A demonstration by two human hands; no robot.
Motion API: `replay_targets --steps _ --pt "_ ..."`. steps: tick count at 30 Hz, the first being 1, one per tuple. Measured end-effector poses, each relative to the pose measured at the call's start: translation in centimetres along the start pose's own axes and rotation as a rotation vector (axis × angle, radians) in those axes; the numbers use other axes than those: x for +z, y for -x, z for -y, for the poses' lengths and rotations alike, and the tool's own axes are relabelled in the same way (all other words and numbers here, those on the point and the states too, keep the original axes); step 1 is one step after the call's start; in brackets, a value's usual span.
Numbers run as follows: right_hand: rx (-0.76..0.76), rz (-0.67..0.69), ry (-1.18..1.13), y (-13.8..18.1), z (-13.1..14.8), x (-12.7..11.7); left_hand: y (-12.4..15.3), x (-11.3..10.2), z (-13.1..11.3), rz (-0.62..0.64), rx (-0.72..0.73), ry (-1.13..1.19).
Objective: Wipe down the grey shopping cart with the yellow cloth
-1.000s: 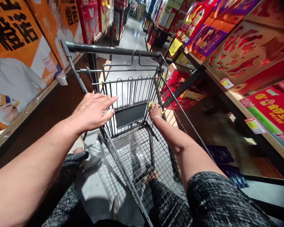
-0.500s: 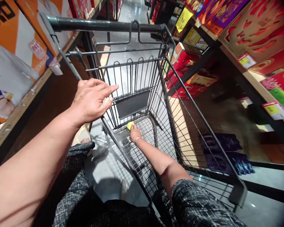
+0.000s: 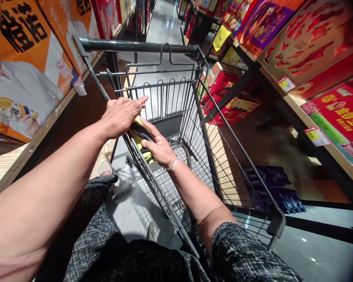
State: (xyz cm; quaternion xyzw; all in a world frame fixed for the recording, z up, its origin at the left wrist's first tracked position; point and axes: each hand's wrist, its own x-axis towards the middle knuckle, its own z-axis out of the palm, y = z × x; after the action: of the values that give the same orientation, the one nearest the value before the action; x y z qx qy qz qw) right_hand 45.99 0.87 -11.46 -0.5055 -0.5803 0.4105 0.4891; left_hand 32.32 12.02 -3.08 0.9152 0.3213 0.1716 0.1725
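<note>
My right hand (image 3: 160, 149), a bracelet at its wrist, grips a black-and-yellow object (image 3: 142, 133) inside the shopping cart (image 3: 176, 188), close to the cart's left side. The object is long and partly covered by my fingers; its exact kind does not show. My left hand (image 3: 120, 115) lies over the cart's left side rail with its fingers stretched out to the right. Its fingertips are right above the top end of the object, and I cannot tell whether they touch it. Under my hands, the wire floor of the cart shows.
The cart's handlebar (image 3: 141, 46) crosses at the far end. Large orange boxes (image 3: 23, 51) stand on the left shelf. On the right shelf are red gift boxes (image 3: 341, 113) with price tags, and purple bags (image 3: 264, 176) lie lower down. A tiled aisle (image 3: 164, 19) runs ahead.
My right hand has risen from the cart floor toward the left rail, bringing up the black-and-yellow object. My left hand stays at the rail, its thumb now raised. The view has shifted slightly.
</note>
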Motion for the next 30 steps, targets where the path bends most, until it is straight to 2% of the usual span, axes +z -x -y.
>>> replay_targets --steps 2,4,5,7,8,11,14,19,23,26,30 --pt "0.0 -0.027 0.106 1.0 -1.2 0.9 -0.1 0.1 -0.3 -0.017 -0.034 -0.009" --pt "0.073 0.019 0.295 3.1 -4.9 2.0 0.0 0.5 -0.6 -0.041 -0.035 -0.078" --pt "0.143 0.075 0.427 4.5 -7.1 2.5 0.1 0.7 -0.7 -0.052 -0.032 -0.107" --pt "0.297 0.278 0.756 7.5 -11.4 2.9 0.3 1.2 -0.8 -0.064 -0.035 -0.123" --pt "0.339 0.325 0.811 8.9 -13.1 2.8 0.4 1.3 -0.8 -0.07 -0.04 -0.115" --pt "0.424 0.399 0.939 11.8 -15.8 1.2 0.4 1.5 -0.6 -0.08 -0.041 -0.116" --pt "0.523 0.382 1.078 12.1 -16.3 -2.6 0.3 1.4 -0.4 -0.097 -0.013 -0.144" --pt "0.706 0.307 1.338 10.1 -15.2 -11.5 0.3 1.3 -0.3 -0.095 0.021 -0.107" --pt "0.713 0.258 1.495 7.5 -11.9 -16.4 0.3 1.3 -0.2 -0.095 0.04 -0.116" --pt "0.623 0.161 1.616 4.4 -7.3 -18.9 0.2 1.1 -0.2 -0.092 0.056 -0.167" --pt "0.369 -0.144 1.822 -0.2 -0.6 -22.1 0.3 0.8 -1.3 -0.111 0.066 -0.216"
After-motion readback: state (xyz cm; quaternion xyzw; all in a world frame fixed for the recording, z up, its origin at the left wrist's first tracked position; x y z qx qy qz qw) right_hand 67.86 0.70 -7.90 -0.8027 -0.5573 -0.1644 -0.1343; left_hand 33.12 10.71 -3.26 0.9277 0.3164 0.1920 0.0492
